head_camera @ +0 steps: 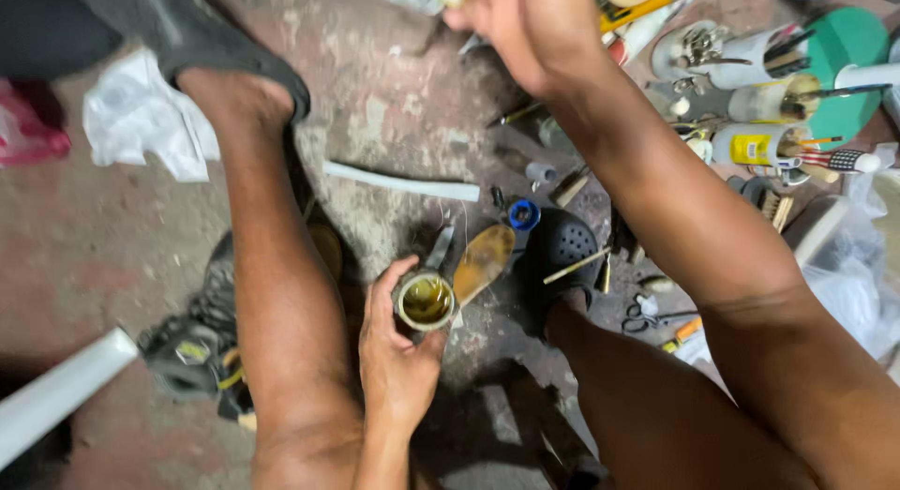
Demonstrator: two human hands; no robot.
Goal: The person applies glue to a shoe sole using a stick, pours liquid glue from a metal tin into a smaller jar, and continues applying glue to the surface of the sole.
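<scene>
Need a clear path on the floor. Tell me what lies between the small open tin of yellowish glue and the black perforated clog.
In the head view, a tan shoe sole lies on the concrete between the small open tin of yellowish glue, held by the left hand, and the black perforated clog.

Two hands (398, 359); one open glue tin (427, 301); one black clog (561, 251); one white tube (401, 183); one scissors (642, 315).

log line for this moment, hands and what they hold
left hand: holds open glue tin | right hand: raised, contents unclear | sole: on floor
</scene>
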